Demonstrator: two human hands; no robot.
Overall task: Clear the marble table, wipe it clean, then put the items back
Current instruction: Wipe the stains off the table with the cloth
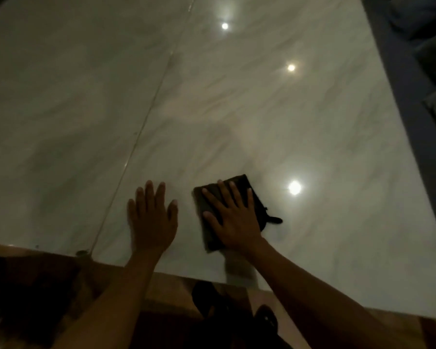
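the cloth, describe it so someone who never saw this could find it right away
Start at the near edge of the pale marble table, where two hands lie flat. The cloth is the dark folded square pressed under the right hand. It is the only dark thing on the glossy stone; the left hand rests on bare marble.

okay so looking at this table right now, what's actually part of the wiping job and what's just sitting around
Part of the job:
dark cloth under the right hand
left hand, flat on the marble table

Just around:
grey cushions past the table's right edge
dark shoes on the floor
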